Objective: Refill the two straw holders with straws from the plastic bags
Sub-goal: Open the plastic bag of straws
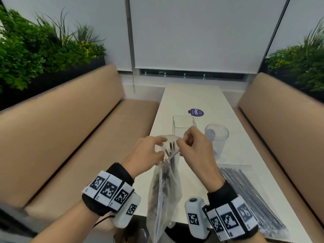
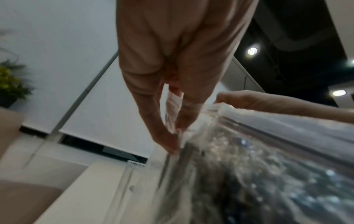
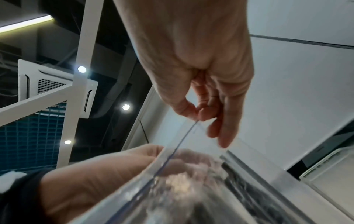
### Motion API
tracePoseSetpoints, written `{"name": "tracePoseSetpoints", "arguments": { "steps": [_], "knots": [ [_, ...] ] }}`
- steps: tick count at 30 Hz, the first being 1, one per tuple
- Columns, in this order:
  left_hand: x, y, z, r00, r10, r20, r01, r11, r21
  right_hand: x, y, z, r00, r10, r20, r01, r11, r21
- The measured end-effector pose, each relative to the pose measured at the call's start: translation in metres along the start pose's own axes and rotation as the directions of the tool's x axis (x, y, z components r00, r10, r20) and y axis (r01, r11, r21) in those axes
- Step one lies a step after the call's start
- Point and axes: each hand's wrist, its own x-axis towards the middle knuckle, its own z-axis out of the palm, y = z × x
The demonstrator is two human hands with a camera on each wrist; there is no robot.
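A clear plastic bag of dark straws (image 1: 164, 188) hangs upright over the table's near end, held at its top by both hands. My left hand (image 1: 149, 151) pinches one side of the bag's mouth (image 2: 172, 115). My right hand (image 1: 192, 146) pinches the opposite edge between thumb and forefinger (image 3: 199, 113), so the mouth is pulled apart. A square clear straw holder (image 1: 183, 124) and a round clear straw holder (image 1: 217, 137) stand just behind the hands; no straws show in either. A second bag of dark straws (image 1: 249, 195) lies flat on the table at the right.
The narrow white table (image 1: 192, 99) runs away from me between two tan benches (image 1: 70, 137). A purple round sticker (image 1: 196, 112) lies beyond the holders. Planters with green plants (image 1: 35, 46) stand behind both benches.
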Motion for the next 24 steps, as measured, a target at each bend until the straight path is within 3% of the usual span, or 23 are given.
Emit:
{"name": "tracePoseSetpoints", "arguments": {
  "steps": [2,4,7,9,11,13,15,17,18,20,22,24],
  "knots": [
    [0.0,0.005,0.002,0.999,0.036,0.039,-0.034,0.998,-0.058,0.002,-0.002,0.004,0.994,0.043,0.102,-0.035,0.996,-0.085],
    [-0.003,0.01,-0.004,0.986,0.15,0.067,-0.147,0.988,-0.048,0.006,0.001,0.003,0.974,0.082,0.21,-0.056,0.99,-0.128],
    [-0.006,-0.008,-0.034,0.964,0.26,0.055,-0.266,0.941,0.207,0.019,0.013,-0.035,0.979,0.152,0.136,-0.125,0.975,-0.185],
    [-0.013,-0.024,-0.056,0.983,0.129,0.131,-0.171,0.903,0.394,0.019,0.022,-0.066,0.957,0.236,0.166,-0.202,0.959,-0.198],
    [-0.016,-0.026,-0.064,0.975,0.004,0.22,-0.11,0.876,0.469,0.014,0.025,-0.077,0.933,0.283,0.222,-0.239,0.949,-0.206],
    [-0.012,-0.018,-0.054,0.961,-0.004,0.276,-0.102,0.923,0.37,0.011,0.027,-0.065,0.928,0.284,0.241,-0.241,0.951,-0.192],
    [-0.006,-0.009,-0.04,0.96,-0.057,0.273,0.054,0.998,0.018,0.009,0.027,-0.048,0.913,0.273,0.304,-0.224,0.956,-0.187],
    [-0.003,-0.005,-0.037,0.983,-0.049,0.177,0.089,0.97,-0.226,0.006,0.03,-0.044,0.88,0.285,0.379,-0.201,0.948,-0.247],
    [-0.001,-0.009,-0.04,0.997,-0.007,0.077,0.023,0.976,-0.218,0.006,0.034,-0.048,0.876,0.303,0.374,-0.209,0.939,-0.273],
    [-0.002,-0.019,-0.047,0.989,0.117,-0.085,-0.114,0.993,0.04,0.007,0.043,-0.061,0.875,0.349,0.336,-0.259,0.923,-0.285],
    [-0.007,-0.031,-0.045,0.984,0.177,-0.035,-0.159,0.942,0.295,0.007,0.048,-0.07,0.871,0.38,0.311,-0.281,0.905,-0.318],
    [-0.009,-0.044,-0.037,0.996,0.056,0.074,-0.077,0.942,0.327,0.005,0.048,-0.067,0.865,0.387,0.318,-0.298,0.908,-0.293]
  ]
}}
